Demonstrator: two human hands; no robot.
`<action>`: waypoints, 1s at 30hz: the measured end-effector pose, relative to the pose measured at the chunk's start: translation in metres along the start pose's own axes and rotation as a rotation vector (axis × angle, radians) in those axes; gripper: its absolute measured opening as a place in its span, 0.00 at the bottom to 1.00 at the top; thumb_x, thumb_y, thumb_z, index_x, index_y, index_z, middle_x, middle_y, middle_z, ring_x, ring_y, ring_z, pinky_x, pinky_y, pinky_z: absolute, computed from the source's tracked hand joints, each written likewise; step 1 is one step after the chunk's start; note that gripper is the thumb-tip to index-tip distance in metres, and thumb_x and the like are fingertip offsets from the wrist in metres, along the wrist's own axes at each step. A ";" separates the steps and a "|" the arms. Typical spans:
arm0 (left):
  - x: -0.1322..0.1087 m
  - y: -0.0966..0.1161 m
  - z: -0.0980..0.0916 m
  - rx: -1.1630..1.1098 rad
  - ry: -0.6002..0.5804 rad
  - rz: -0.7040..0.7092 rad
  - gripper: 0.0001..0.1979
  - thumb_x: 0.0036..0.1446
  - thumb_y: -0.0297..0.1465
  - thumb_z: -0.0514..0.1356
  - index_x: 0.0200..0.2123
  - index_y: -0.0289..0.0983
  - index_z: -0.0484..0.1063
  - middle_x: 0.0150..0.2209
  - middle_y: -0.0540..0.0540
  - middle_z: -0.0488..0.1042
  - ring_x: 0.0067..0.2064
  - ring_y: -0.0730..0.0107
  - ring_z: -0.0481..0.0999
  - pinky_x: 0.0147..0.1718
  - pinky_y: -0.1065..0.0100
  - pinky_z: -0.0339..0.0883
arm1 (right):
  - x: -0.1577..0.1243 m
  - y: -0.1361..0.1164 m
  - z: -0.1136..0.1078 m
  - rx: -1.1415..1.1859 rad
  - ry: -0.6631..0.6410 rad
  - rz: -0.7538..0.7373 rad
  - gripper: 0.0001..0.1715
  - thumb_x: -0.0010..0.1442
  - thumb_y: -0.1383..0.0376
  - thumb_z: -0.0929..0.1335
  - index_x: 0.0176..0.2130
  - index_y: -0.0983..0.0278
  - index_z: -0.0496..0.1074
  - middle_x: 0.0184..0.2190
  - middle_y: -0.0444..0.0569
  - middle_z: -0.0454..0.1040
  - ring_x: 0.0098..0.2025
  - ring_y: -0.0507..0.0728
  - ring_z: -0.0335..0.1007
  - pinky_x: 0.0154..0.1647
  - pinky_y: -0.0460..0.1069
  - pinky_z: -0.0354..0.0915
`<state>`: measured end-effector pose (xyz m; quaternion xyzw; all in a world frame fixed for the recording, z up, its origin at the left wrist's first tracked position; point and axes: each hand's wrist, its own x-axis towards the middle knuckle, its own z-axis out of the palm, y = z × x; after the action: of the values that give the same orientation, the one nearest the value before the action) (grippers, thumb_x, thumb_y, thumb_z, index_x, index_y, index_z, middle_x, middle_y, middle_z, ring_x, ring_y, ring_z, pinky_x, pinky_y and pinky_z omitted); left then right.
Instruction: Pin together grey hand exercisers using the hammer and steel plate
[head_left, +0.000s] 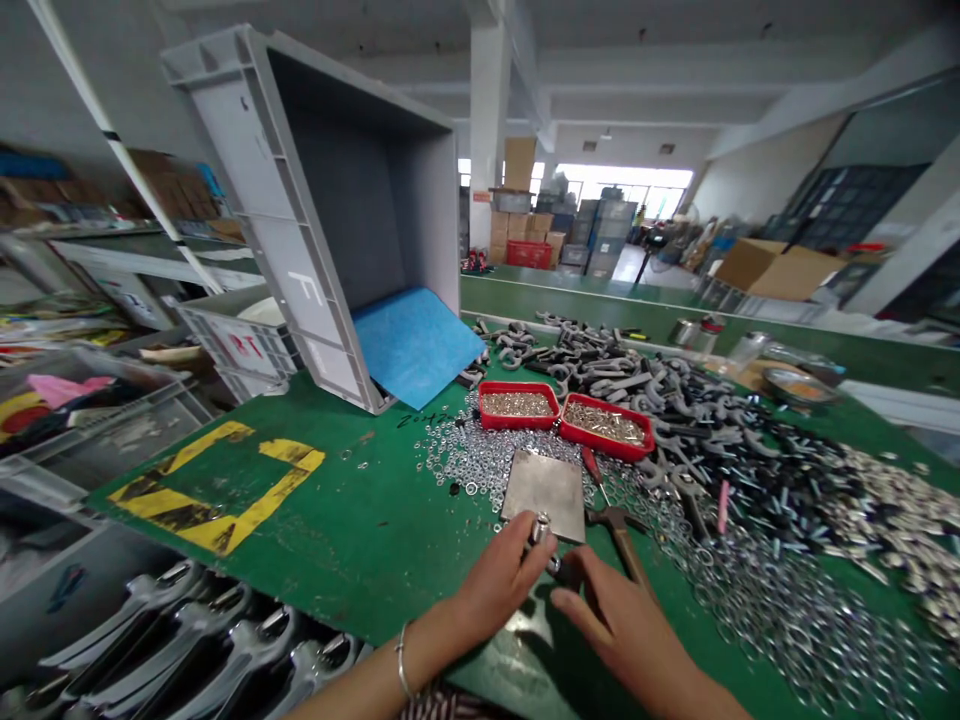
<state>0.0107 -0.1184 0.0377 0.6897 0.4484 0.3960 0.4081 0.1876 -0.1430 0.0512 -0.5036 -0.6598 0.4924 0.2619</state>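
My left hand (504,572) is closed in a pinch on a small shiny metal cylinder (541,528), held at the near edge of a square steel plate (546,492). Close beside it, my right hand (626,615) has its thumb and curled fingers apart, with nothing visible between them. A small metal ring (553,565) shows between the two hands; whether either one touches it I cannot tell. Just right of the plate lie a hammer (628,550) with a wooden handle and a red-handled screwdriver (592,468).
Two red trays (517,422) of small metal parts stand behind the plate. Loose washers (780,615), grey and black wrench-like tools (622,375) and black parts cover the right side. A grey crate (300,250) lies on its side, a blue sheet (420,345) at its mouth.
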 end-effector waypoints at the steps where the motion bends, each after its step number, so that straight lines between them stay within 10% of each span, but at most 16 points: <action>1: 0.004 -0.001 0.002 -0.039 0.039 -0.035 0.14 0.69 0.41 0.48 0.41 0.37 0.66 0.38 0.46 0.71 0.39 0.65 0.69 0.43 0.64 0.64 | 0.004 0.000 -0.002 -0.038 0.085 -0.056 0.31 0.57 0.38 0.66 0.38 0.63 0.71 0.36 0.53 0.76 0.34 0.57 0.71 0.32 0.48 0.66; 7: 0.022 -0.002 0.003 0.039 -0.014 0.218 0.10 0.69 0.35 0.49 0.40 0.37 0.66 0.45 0.41 0.68 0.49 0.63 0.67 0.52 0.61 0.62 | 0.024 0.010 -0.005 0.141 -0.225 0.180 0.46 0.66 0.40 0.41 0.29 0.63 0.68 0.15 0.44 0.65 0.14 0.52 0.56 0.16 0.48 0.58; 12: 0.036 -0.007 0.009 -0.004 0.080 0.015 0.12 0.71 0.36 0.45 0.42 0.37 0.65 0.42 0.43 0.68 0.45 0.64 0.68 0.50 0.62 0.64 | 0.031 0.018 -0.016 -0.094 0.180 -0.072 0.30 0.58 0.38 0.65 0.37 0.62 0.71 0.36 0.53 0.73 0.38 0.59 0.69 0.37 0.50 0.66; 17: 0.041 -0.007 0.009 0.095 -0.078 0.207 0.07 0.68 0.32 0.50 0.39 0.37 0.66 0.46 0.41 0.67 0.49 0.64 0.68 0.52 0.62 0.64 | 0.036 0.023 -0.019 0.217 -0.181 0.185 0.42 0.67 0.40 0.45 0.30 0.62 0.68 0.15 0.39 0.59 0.13 0.50 0.49 0.16 0.46 0.55; 22: 0.045 -0.010 0.014 0.069 0.075 0.060 0.09 0.70 0.32 0.46 0.43 0.37 0.64 0.44 0.42 0.67 0.47 0.65 0.68 0.52 0.61 0.64 | 0.037 0.020 -0.024 0.030 0.151 -0.047 0.26 0.58 0.42 0.68 0.36 0.62 0.71 0.34 0.50 0.72 0.35 0.56 0.67 0.33 0.48 0.64; 27: 0.043 -0.014 0.014 0.093 -0.041 0.201 0.07 0.69 0.32 0.49 0.40 0.37 0.64 0.44 0.43 0.66 0.46 0.66 0.68 0.50 0.64 0.64 | 0.034 0.019 -0.021 0.241 -0.144 0.126 0.34 0.69 0.43 0.50 0.33 0.62 0.67 0.20 0.42 0.65 0.17 0.51 0.56 0.17 0.46 0.55; 30: 0.040 -0.012 0.014 0.084 -0.008 0.131 0.07 0.70 0.32 0.48 0.41 0.37 0.64 0.43 0.43 0.66 0.46 0.66 0.68 0.50 0.64 0.64 | 0.032 0.017 -0.024 0.025 0.016 -0.012 0.28 0.65 0.42 0.60 0.34 0.62 0.69 0.29 0.48 0.71 0.28 0.55 0.67 0.28 0.48 0.64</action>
<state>0.0314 -0.0807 0.0287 0.7356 0.4169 0.3997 0.3540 0.2031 -0.1037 0.0398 -0.5002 -0.6545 0.4950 0.2765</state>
